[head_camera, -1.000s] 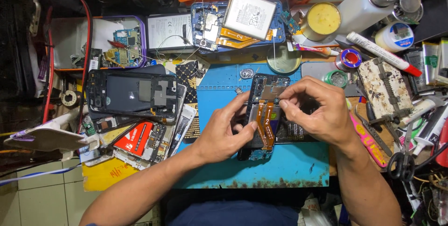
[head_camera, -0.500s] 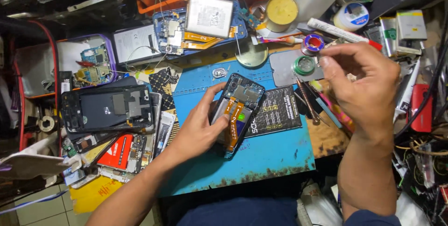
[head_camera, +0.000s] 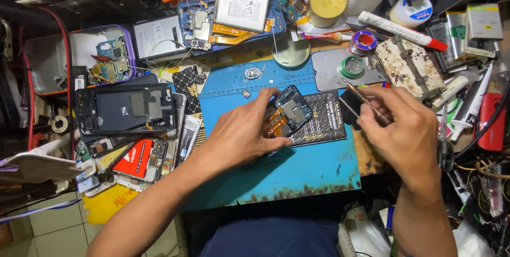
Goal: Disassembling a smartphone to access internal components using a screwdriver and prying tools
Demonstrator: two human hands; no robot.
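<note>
An opened phone (head_camera: pixel 287 112) with bare circuit board and orange flex cable lies tilted on the blue work mat (head_camera: pixel 297 172). My left hand (head_camera: pixel 241 135) covers its lower half and holds it down. To the right, my right hand (head_camera: pixel 406 132) grips a slim screwdriver (head_camera: pixel 361 96) with a copper-coloured shaft, its tip pointing up-left, a short way from the phone. Under the phone's right edge lies a black foil pouch (head_camera: pixel 324 124).
A dark phone back frame (head_camera: pixel 125 109) lies on stacked parts at the left. At the back sit a blue phone with a silver battery (head_camera: pixel 241 5), a yellow flux tin (head_camera: pixel 325 3) and solder reels (head_camera: pixel 364 41). A rusty hinged tool (head_camera: pixel 409 67) and cluttered tools fill the right.
My right hand left the phone, went to the tools at the right, and now holds the screwdriver close to the phone. My left hand kept holding the phone, which turned slightly.
</note>
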